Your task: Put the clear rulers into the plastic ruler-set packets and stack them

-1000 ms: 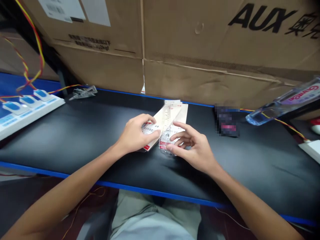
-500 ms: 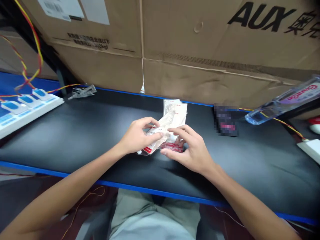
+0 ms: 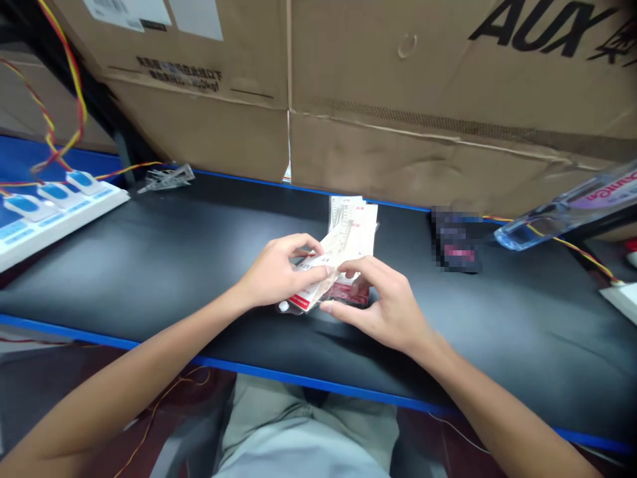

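Several clear plastic packets with white and red printed cards (image 3: 365, 229) overlap in a small pile in the middle of the black tabletop. My left hand (image 3: 281, 269) is closed on the front-left packet (image 3: 311, 292), its thumb lying across the printed face. That packet lies at a slant, and a small white round piece (image 3: 283, 306) shows at its lower left corner. On the other side, my right hand (image 3: 383, 299) is curved with thumb and index finger apart. Its fingertips reach the right edge of the packets, over a red-ended one (image 3: 351, 293), and some of its fingers are partly hidden.
A large cardboard box (image 3: 199, 133) stands behind the table. On the left is a white power strip (image 3: 64, 216) with plugs and red-yellow wires; near it lie clear plastic pieces (image 3: 169, 178). A blurred dark object (image 3: 455, 242) and a clear bottle (image 3: 562, 212) are on the right.
The view has shifted slightly. My right index finger has drawn in a little at the packet's edge, and the small white piece at the corner shows more. The left hand keeps its grip.
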`<action>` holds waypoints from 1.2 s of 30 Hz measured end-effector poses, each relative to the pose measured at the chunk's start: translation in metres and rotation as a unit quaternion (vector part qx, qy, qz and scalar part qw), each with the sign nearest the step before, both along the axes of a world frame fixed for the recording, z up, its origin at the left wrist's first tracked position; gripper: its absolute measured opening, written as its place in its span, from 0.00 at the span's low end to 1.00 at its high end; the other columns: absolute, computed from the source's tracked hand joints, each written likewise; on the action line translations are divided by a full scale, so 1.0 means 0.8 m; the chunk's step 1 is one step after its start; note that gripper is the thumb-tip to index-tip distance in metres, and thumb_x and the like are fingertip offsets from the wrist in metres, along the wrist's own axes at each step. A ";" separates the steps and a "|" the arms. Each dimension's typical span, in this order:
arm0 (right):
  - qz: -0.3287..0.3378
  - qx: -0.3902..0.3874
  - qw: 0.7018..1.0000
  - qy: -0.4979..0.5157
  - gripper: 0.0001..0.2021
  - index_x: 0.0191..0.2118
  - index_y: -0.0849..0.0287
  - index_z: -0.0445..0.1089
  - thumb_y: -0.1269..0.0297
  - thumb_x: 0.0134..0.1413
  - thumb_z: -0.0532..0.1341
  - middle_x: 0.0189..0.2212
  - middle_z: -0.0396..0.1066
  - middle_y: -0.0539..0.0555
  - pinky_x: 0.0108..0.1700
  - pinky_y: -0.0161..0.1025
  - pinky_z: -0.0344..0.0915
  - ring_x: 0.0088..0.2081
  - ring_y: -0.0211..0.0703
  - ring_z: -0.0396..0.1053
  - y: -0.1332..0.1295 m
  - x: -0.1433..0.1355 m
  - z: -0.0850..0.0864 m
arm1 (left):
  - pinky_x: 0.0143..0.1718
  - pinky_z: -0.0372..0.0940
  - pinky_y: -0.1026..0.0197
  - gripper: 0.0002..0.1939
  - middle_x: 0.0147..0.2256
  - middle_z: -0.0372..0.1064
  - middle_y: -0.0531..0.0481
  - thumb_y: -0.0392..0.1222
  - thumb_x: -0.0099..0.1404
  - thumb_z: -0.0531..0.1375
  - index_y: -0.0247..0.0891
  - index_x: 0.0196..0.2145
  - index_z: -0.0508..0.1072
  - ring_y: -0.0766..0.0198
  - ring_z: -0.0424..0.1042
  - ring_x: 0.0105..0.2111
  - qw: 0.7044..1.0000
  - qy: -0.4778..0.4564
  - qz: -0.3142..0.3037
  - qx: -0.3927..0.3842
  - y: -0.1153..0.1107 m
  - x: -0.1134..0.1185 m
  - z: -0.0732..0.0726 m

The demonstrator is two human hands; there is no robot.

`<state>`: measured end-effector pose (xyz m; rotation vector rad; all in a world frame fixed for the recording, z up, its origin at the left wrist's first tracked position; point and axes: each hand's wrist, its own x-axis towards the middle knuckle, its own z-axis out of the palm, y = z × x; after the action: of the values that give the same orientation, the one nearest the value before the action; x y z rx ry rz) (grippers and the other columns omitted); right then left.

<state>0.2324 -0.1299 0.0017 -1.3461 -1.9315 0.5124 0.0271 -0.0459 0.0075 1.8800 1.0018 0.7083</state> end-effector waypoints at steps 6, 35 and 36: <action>0.078 -0.023 0.994 -0.073 0.13 0.51 0.49 0.74 0.53 0.65 0.62 0.39 0.68 0.53 0.40 0.42 0.72 0.36 0.43 0.71 0.002 0.004 -0.002 | 0.47 0.76 0.54 0.14 0.41 0.78 0.48 0.50 0.58 0.68 0.40 0.39 0.76 0.54 0.79 0.45 1.000 0.001 -0.006 0.014 -0.004 0.001 0.001; 0.003 0.132 0.981 0.141 0.43 0.66 0.45 0.57 0.67 0.47 0.75 0.69 0.48 0.62 0.55 0.55 0.76 0.54 0.56 0.72 0.000 0.002 0.006 | 0.38 0.76 0.61 0.24 0.40 0.81 0.41 0.29 0.50 0.72 0.30 0.47 0.78 0.58 0.81 0.35 0.879 -0.224 -0.051 -0.418 0.018 -0.006 0.004; 0.005 0.123 0.977 0.176 0.44 0.67 0.44 0.56 0.69 0.47 0.75 0.70 0.46 0.61 0.56 0.55 0.75 0.56 0.56 0.72 0.000 -0.001 0.004 | 0.38 0.76 0.61 0.24 0.40 0.81 0.42 0.29 0.50 0.72 0.31 0.47 0.78 0.58 0.81 0.35 0.881 -0.227 -0.047 -0.413 0.018 -0.006 0.004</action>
<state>0.2316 -0.1301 0.0050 -1.0131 -1.6482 0.4646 0.0224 -0.0319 0.0108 0.9444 0.7239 0.5054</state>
